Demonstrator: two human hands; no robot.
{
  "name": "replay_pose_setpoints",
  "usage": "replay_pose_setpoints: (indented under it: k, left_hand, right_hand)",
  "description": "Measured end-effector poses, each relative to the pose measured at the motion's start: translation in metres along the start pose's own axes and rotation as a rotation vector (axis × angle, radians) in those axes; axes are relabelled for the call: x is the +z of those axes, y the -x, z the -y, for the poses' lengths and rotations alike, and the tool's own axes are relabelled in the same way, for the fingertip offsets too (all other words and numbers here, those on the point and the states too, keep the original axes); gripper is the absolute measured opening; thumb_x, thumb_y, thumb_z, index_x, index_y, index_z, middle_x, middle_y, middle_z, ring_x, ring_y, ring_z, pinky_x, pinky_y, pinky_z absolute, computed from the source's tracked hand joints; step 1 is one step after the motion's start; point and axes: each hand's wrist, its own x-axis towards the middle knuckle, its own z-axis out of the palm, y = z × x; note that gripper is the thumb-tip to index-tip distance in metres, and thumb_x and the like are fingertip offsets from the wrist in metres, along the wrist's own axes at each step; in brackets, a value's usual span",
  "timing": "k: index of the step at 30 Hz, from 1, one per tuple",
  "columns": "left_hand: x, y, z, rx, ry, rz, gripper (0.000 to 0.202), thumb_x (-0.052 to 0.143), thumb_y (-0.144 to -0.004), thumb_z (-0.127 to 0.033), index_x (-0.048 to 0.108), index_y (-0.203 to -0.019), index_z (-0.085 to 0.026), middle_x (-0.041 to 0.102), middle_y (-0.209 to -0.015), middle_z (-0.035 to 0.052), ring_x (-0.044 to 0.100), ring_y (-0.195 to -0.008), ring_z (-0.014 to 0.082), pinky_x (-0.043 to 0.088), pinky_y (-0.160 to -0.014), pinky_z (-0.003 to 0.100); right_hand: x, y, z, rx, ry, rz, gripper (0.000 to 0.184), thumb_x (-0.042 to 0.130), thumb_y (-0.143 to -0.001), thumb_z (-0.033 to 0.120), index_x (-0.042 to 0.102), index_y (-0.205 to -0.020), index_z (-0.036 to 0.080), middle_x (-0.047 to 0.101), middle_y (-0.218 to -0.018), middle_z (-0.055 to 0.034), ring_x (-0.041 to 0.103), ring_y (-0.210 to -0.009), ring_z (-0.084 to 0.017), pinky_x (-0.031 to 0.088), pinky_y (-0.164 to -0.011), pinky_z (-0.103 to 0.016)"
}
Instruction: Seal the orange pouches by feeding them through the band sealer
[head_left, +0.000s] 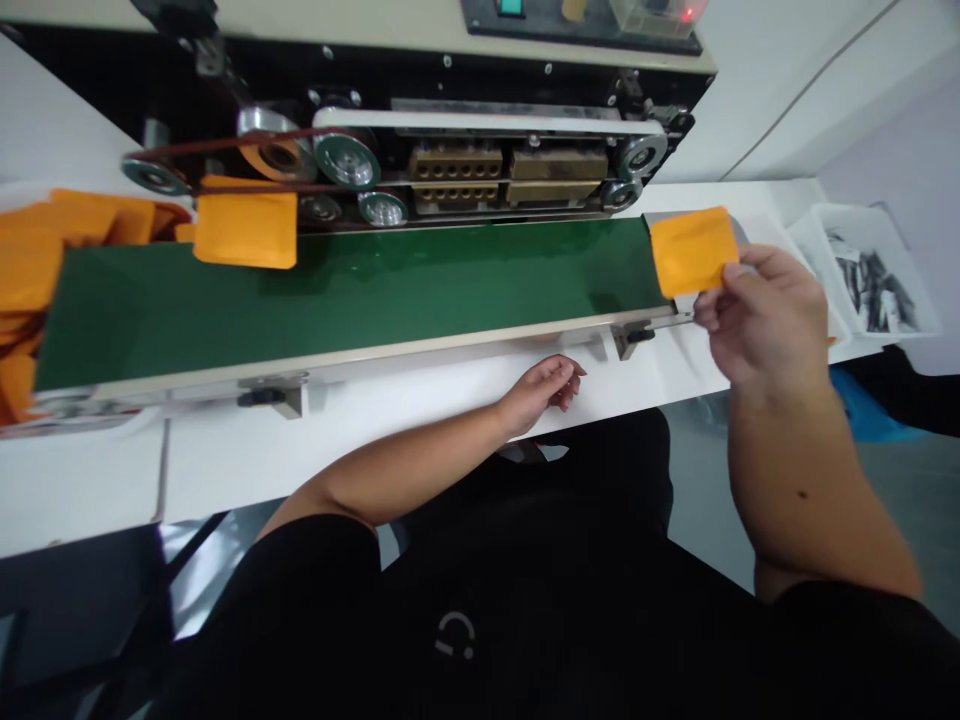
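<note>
At the right end of the green conveyor belt [465,280], my right hand [772,310] pinches a small flat orange pouch [694,252] by its right corner, between thumb and fingers. The pouch is held up over the belt's end. My left hand [541,393] rests at the front edge of the white table, loosely closed with its fingers curled in and nothing visible in them. Another orange pouch [246,228] is at the left part of the belt, under the machine's drive belts.
Behind the belt stands a band sealing machine [510,165] with metal rollers and brass blocks. Orange pouches [30,260] are piled at the far left. A white bin [885,275] with small dark and clear packets stands at the right. Clamp knobs [634,338] stick out below the belt.
</note>
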Motion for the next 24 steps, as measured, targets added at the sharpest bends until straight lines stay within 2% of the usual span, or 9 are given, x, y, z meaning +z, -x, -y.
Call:
replay_pose_setpoints:
  k: [4,7,10,16,19,22,24]
  left_hand:
    - [-0.001,-0.001,0.002,0.002,0.001,0.004,0.059,0.078,-0.093,-0.075,0.068,-0.107,-0.019,0.063,-0.087,-0.0009,0.056,-0.068,0.0096,0.045,-0.066,0.025]
    - [-0.002,-0.002,0.004,0.008,0.006,0.018,0.06,0.079,-0.092,-0.076,0.068,-0.107,-0.019,0.064,-0.087,-0.0009,0.056,-0.067,0.0096,0.045,-0.065,0.026]
    - [-0.003,-0.003,0.005,0.007,0.006,0.026,0.061,0.079,-0.09,-0.077,0.069,-0.107,-0.019,0.064,-0.087,-0.001,0.056,-0.067,0.0095,0.045,-0.065,0.026]
    - [-0.003,-0.003,0.004,0.011,0.007,0.033,0.061,0.079,-0.091,-0.076,0.069,-0.106,-0.018,0.063,-0.087,-0.0006,0.056,-0.069,0.0098,0.045,-0.065,0.025]
    - [-0.003,-0.002,0.002,0.006,0.003,0.029,0.059,0.078,-0.093,-0.075,0.069,-0.106,-0.018,0.063,-0.087,-0.0004,0.056,-0.069,0.0097,0.045,-0.065,0.025]
    - [-0.003,-0.001,0.0,0.0,0.004,0.013,0.059,0.077,-0.093,-0.075,0.069,-0.106,-0.018,0.063,-0.086,-0.0007,0.056,-0.067,0.0094,0.046,-0.065,0.025]
    - [-0.003,-0.001,0.0,-0.003,0.012,0.004,0.059,0.077,-0.093,-0.076,0.069,-0.106,-0.018,0.063,-0.086,-0.0009,0.057,-0.067,0.0094,0.046,-0.065,0.025]
  right_hand:
    - [0.008,-0.053,-0.005,0.088,-0.001,-0.011,0.02,0.079,-0.091,0.027,0.061,-0.1,0.026,0.072,-0.069,0.0004,0.056,-0.056,-0.012,0.044,-0.059,-0.03]
    - [0.017,-0.074,-0.019,0.138,-0.012,0.005,0.031,0.085,-0.09,0.034,0.057,-0.099,0.028,0.075,-0.074,0.0014,0.056,-0.064,-0.014,0.051,-0.071,-0.033]
    - [0.03,-0.085,-0.026,0.149,-0.025,0.032,0.039,0.092,-0.085,0.038,0.057,-0.098,0.028,0.076,-0.075,0.0021,0.054,-0.067,-0.013,0.052,-0.075,-0.034]
    - [0.068,-0.086,-0.014,0.191,0.014,0.089,0.027,0.084,-0.096,0.029,0.058,-0.096,0.024,0.071,-0.071,0.0035,0.058,-0.061,-0.01,0.053,-0.064,-0.026]
    - [0.085,-0.074,-0.008,0.216,0.031,0.119,0.027,0.084,-0.097,0.031,0.058,-0.096,0.025,0.069,-0.071,0.0038,0.062,-0.06,-0.012,0.054,-0.059,-0.026]
    - [0.084,-0.062,-0.002,0.216,0.071,0.166,0.025,0.084,-0.099,0.034,0.061,-0.107,0.025,0.072,-0.073,0.004,0.061,-0.059,-0.013,0.052,-0.057,-0.027]
    - [0.069,-0.058,0.003,0.165,0.076,0.137,0.017,0.077,-0.102,0.027,0.063,-0.112,0.025,0.073,-0.074,0.0036,0.058,-0.057,-0.012,0.047,-0.056,-0.026]
